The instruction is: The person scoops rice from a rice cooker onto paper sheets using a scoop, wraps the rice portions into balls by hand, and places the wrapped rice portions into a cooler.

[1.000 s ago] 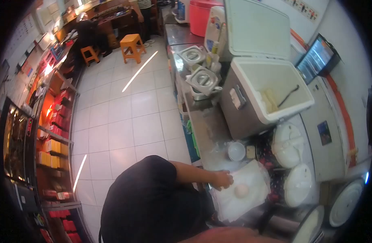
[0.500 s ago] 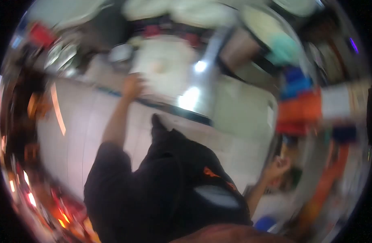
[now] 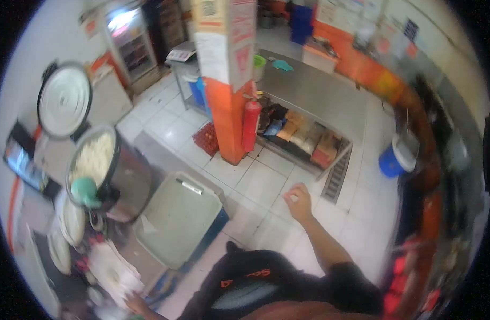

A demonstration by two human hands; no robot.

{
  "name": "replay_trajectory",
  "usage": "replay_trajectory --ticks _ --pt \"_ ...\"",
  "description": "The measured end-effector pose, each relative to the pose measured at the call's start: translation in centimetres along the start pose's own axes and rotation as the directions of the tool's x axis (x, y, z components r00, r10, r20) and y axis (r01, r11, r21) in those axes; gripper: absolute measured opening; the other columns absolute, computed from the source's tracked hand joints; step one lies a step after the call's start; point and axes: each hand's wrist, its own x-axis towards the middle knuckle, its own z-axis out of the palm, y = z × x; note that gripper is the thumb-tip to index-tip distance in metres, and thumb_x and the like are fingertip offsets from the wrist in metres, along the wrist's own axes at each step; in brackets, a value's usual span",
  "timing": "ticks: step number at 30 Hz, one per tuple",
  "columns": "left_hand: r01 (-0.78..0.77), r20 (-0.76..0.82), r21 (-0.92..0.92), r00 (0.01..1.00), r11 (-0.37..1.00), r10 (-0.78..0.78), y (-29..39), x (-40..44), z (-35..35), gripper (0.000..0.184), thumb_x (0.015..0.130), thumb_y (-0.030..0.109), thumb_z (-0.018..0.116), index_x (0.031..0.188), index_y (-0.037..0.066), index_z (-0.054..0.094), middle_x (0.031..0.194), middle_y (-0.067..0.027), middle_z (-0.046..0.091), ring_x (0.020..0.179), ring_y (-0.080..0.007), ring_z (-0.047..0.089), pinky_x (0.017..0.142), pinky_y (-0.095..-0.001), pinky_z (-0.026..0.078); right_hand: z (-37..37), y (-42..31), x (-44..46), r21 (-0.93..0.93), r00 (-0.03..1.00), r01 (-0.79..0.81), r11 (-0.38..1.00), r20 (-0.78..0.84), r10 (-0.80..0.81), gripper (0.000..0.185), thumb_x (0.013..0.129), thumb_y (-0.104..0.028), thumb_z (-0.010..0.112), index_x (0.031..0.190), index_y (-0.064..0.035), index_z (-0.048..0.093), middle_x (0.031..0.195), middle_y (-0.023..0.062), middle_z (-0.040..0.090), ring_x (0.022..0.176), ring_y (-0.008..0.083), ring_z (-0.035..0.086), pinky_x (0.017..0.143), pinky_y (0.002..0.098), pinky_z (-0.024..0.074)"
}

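Note:
At the lower left, my left hand (image 3: 136,303) is at the near edge of a white paper sheet (image 3: 114,266), its fingers closed on the edge as far as they show. A pale lump, blurred, lies on the sheet. My right hand (image 3: 298,202) is held out over the tiled floor, fingers curled to the thumb; anything in them is too small to make out. Beside the sheet stands a big metal pot (image 3: 135,184) of white rice (image 3: 95,160), with a green bowl (image 3: 85,190) at its rim. A pale green tray (image 3: 175,229) carries a white marker (image 3: 189,186).
An orange pillar (image 3: 226,122) with a red fire extinguisher (image 3: 252,122) rises ahead. Behind it is a steel table (image 3: 314,90) with packages on its lower shelf. A blue bucket (image 3: 395,161) stands on the right; a round lid (image 3: 65,100) leans at the far left.
The view has swung right, away from the counter. The sheet and my left hand now appear at lower left. My right hand has come forward over the floor.

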Motion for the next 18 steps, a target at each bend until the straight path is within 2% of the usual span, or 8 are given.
replay_trajectory --ticks 1,2,4,6,8,10,17,18 --pt "-0.039 -0.171 0.029 0.984 0.999 0.044 0.0 0.6 0.1 0.052 0.093 0.045 0.058 0.133 0.011 0.058 0.147 -0.0166 0.046 0.134 -0.0342 0.044 0.113 -0.048 0.033 1.7 0.2 -0.5 0.047 1.0 -0.01 0.999 -0.019 0.011 0.016 0.073 -0.004 0.078 0.08 -0.0052 0.063 0.087 0.0123 0.058 0.085 0.0289 0.059 0.075 0.0361 0.0475" --pt "-0.129 -0.454 0.207 0.865 0.97 0.212 0.1 -0.2 0.2 0.042 0.094 0.043 0.054 0.132 0.024 0.058 0.139 -0.0103 0.054 0.122 -0.0357 0.052 0.102 -0.0522 0.039 3.2 0.3 -0.8 0.089 0.999 -0.012 0.996 -0.032 0.015 0.018 0.073 -0.003 0.078 0.08 -0.0054 0.062 0.084 0.0113 0.058 0.083 0.0277 0.059 0.073 0.0357 0.0474" --pt "0.035 -0.166 -0.097 0.985 0.995 -0.051 1.4 -1.0 -0.7 0.044 0.093 0.042 0.056 0.132 0.022 0.058 0.14 -0.0111 0.053 0.123 -0.0354 0.051 0.103 -0.0517 0.039 6.0 -1.0 -2.5 0.267 0.999 -0.037 0.963 -0.006 0.04 0.018 0.075 -0.004 0.079 0.08 -0.0051 0.062 0.086 0.01 0.059 0.083 0.0244 0.06 0.072 0.0333 0.0476" --pt "0.11 -0.058 -0.137 0.991 0.984 -0.118 3.3 -0.9 -2.2 0.046 0.091 0.042 0.058 0.132 0.021 0.058 0.14 -0.0118 0.052 0.124 -0.0351 0.051 0.104 -0.0512 0.039 7.9 -3.1 -5.4 0.504 0.958 -0.286 0.815 0.178 0.226 0.017 0.08 -0.009 0.078 0.08 -0.0046 0.062 0.084 0.0082 0.061 0.079 0.0193 0.06 0.069 0.0308 0.0478" --pt "0.111 -0.018 -0.144 0.993 0.983 -0.115 4.4 -0.6 -4.0 0.048 0.09 0.041 0.061 0.132 0.019 0.058 0.141 -0.0126 0.051 0.125 -0.0349 0.05 0.104 -0.0506 0.039 9.1 -3.8 -9.2 0.425 0.828 -0.514 0.745 0.473 0.302 0.018 0.084 -0.015 0.077 0.081 -0.0041 0.062 0.08 0.0068 0.063 0.074 0.016 0.06 0.066 0.0293 0.0481" --pt "0.108 0.003 -0.149 0.994 0.983 -0.109 5.2 -0.5 -5.3 0.05 0.088 0.041 0.063 0.132 0.017 0.058 0.142 -0.0134 0.051 0.126 -0.0346 0.05 0.105 -0.0501 0.039 8.7 -4.3 -12.5 0.404 0.794 -0.485 0.775 0.575 0.197 0.021 0.086 -0.02 0.074 0.083 -0.0031 0.063 0.076 0.0074 0.063 0.069 0.0167 0.059 0.065 0.0311 0.0484" --pt "0.157 0.058 -0.233 0.987 0.96 -0.148 4.6 -1.8 -6.5 0.058 0.083 0.04 0.071 0.132 0.01 0.059 0.145 -0.0161 0.048 0.13 -0.0337 0.048 0.108 -0.0481 0.039 5.4 -1.5 -18.8 0.299 0.818 -0.382 0.874 0.55 0.169 0.028 0.091 -0.029 0.065 0.086 -0.0022 0.063 0.08 0.0139 0.063 0.072 0.0252 0.061 0.067 0.0376 0.0483" --pt "0.153 0.057 -0.256 0.988 0.955 -0.144 3.8 -1.9 -5.9 0.059 0.083 0.039 0.072 0.132 0.01 0.059 0.145 -0.0165 0.047 0.13 -0.0336 0.048 0.108 -0.0479 0.039 4.8 -1.3 -19.6 0.278 0.786 -0.421 0.863 0.587 0.194 0.03 0.093 -0.032 0.062 0.089 -0.0016 0.063 0.084 0.0166 0.063 0.078 0.0306 0.062 0.071 0.0406 0.0484"
